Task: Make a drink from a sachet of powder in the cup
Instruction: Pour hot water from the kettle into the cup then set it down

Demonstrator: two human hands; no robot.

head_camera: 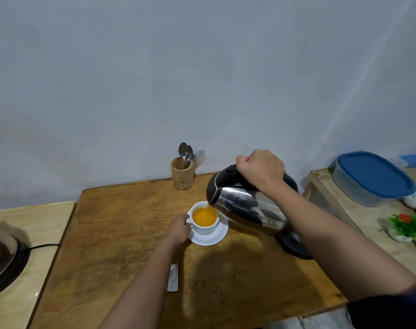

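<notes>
Under my right hand [260, 170], gripping the tilted kettle [247, 206], water fills the cup [204, 220] my left hand [178, 227] steadies; stirring remains.

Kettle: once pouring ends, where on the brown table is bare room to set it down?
Bare wood lies left of the cup, toward the table edge, and in front between sachet and right forearm. Crowded: around saucer, kettle, its base and the cutlery holder.

Worn wooden table [131, 233] with saucer [208, 238], cutlery holder [182, 174], kettle base [294, 245], perhaps a sachet [173, 277].
</notes>
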